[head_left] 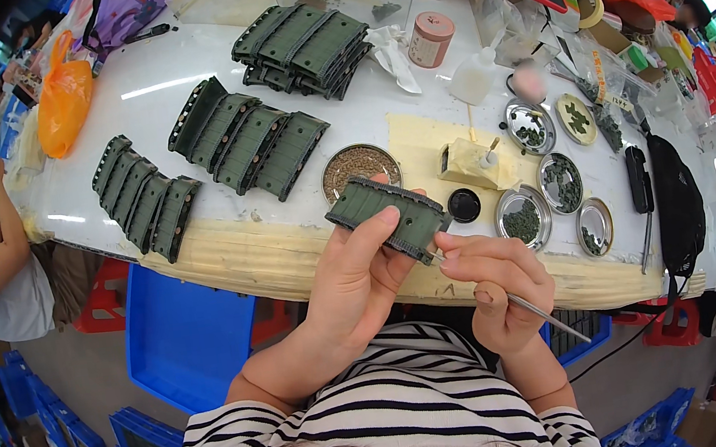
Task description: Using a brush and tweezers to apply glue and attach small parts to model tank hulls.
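My left hand (350,283) is closed around a dark green ribbed plastic model part (412,223), tilted above the table's near edge, with the thumb across its top face. In my right hand (506,285) is a slim grey metal rod-like tool (557,324). Its front end reaches the part's right lower corner, where the fingertips hide the exact contact. Just behind the part stands a round dish (325,179) of small brown pieces. Similar green parts lie in a left row (138,198), a middle row (247,138) and a back stack (298,46).
Several round metal dishes (549,234) with tiny green pieces stand to the right, near a black round cap (464,205) and a masking-taped block (468,164). A pink jar (431,39) is farther back. A blue crate (183,337) sits below the table's left edge; another person (1,293) is beyond.
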The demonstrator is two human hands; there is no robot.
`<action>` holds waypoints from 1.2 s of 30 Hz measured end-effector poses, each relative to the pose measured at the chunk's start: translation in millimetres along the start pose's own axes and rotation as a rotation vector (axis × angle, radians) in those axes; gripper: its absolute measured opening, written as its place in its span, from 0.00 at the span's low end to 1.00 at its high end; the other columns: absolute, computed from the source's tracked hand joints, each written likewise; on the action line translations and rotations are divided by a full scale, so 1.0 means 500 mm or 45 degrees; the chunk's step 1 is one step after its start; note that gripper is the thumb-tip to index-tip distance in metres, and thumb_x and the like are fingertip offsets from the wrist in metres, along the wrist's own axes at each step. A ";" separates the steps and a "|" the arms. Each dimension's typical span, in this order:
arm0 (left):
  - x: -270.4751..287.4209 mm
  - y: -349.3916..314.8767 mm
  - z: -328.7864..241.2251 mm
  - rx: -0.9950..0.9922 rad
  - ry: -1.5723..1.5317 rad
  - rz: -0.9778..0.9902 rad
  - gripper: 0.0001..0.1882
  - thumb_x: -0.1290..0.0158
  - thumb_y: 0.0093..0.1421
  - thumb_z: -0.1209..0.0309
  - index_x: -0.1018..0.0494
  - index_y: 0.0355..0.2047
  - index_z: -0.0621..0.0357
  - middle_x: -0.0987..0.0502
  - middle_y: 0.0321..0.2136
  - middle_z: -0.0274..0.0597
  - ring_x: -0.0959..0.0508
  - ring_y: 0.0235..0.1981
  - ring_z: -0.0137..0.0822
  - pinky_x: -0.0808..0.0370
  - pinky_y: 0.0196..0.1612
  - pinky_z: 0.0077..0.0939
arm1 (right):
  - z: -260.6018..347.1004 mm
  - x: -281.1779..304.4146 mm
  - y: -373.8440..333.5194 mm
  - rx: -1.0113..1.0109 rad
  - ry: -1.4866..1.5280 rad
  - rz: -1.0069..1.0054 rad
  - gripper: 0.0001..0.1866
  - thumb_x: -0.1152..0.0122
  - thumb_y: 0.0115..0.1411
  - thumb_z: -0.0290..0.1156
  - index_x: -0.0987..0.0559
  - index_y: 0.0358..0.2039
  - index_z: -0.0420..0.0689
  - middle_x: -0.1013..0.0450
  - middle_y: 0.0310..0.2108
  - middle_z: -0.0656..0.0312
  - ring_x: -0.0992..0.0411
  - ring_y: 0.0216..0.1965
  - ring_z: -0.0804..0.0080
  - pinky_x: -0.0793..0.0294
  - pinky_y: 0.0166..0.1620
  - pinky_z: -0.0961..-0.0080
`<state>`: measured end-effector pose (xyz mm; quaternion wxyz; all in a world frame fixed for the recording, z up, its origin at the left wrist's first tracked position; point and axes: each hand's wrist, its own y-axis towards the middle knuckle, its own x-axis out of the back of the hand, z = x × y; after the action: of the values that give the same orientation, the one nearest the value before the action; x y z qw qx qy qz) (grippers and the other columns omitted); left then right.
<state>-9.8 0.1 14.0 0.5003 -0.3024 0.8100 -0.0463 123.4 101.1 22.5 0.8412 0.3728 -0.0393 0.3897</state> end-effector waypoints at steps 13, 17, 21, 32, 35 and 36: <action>0.006 0.010 -0.012 0.063 0.047 0.248 0.26 0.56 0.65 0.69 0.45 0.62 0.54 0.30 0.52 0.48 0.26 0.51 0.37 0.26 0.53 0.33 | 0.022 0.006 -0.011 0.152 -0.082 0.059 0.13 0.39 0.53 0.25 0.21 0.39 0.34 0.26 0.37 0.51 0.23 0.43 0.53 0.21 0.43 0.68; -0.008 0.016 -0.007 0.017 -0.018 0.296 0.31 0.54 0.65 0.57 0.49 0.64 0.52 0.29 0.50 0.49 0.25 0.50 0.36 0.24 0.51 0.32 | 0.013 0.001 -0.028 0.135 0.187 -0.117 0.09 0.41 0.56 0.25 0.22 0.38 0.35 0.27 0.35 0.53 0.23 0.41 0.54 0.20 0.41 0.68; 0.022 0.025 -0.001 0.057 -0.379 0.413 0.38 0.53 0.59 0.43 0.45 0.62 0.52 0.29 0.47 0.50 0.23 0.45 0.37 0.20 0.46 0.26 | 0.026 0.009 -0.034 0.158 0.230 -0.167 0.05 0.45 0.59 0.21 0.23 0.35 0.38 0.28 0.33 0.55 0.22 0.38 0.56 0.20 0.38 0.70; 0.024 0.036 0.000 0.528 -0.901 0.265 0.34 0.44 0.51 0.43 0.30 0.44 0.63 0.29 0.40 0.48 0.21 0.37 0.37 0.17 0.39 0.19 | 0.034 0.015 -0.031 0.137 0.128 -0.150 0.11 0.44 0.53 0.16 0.23 0.37 0.41 0.28 0.34 0.57 0.22 0.40 0.57 0.20 0.42 0.70; 0.025 0.034 -0.001 0.513 -0.880 0.244 0.33 0.44 0.52 0.44 0.30 0.43 0.64 0.29 0.41 0.48 0.21 0.38 0.38 0.17 0.40 0.20 | 0.039 0.013 -0.030 0.129 0.117 -0.130 0.10 0.43 0.54 0.17 0.23 0.37 0.41 0.28 0.35 0.57 0.23 0.41 0.57 0.20 0.43 0.70; 0.024 0.033 -0.001 0.509 -0.867 0.242 0.33 0.44 0.53 0.44 0.30 0.43 0.64 0.29 0.41 0.48 0.21 0.38 0.38 0.17 0.40 0.20 | 0.040 0.013 -0.029 0.125 0.115 -0.124 0.10 0.43 0.54 0.17 0.23 0.37 0.41 0.28 0.35 0.57 0.23 0.41 0.57 0.20 0.43 0.70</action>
<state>-21.2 7.1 -1.5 0.7910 -0.1210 0.5974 -0.0536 142.3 85.8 30.7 0.8408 0.3971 0.0361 0.3662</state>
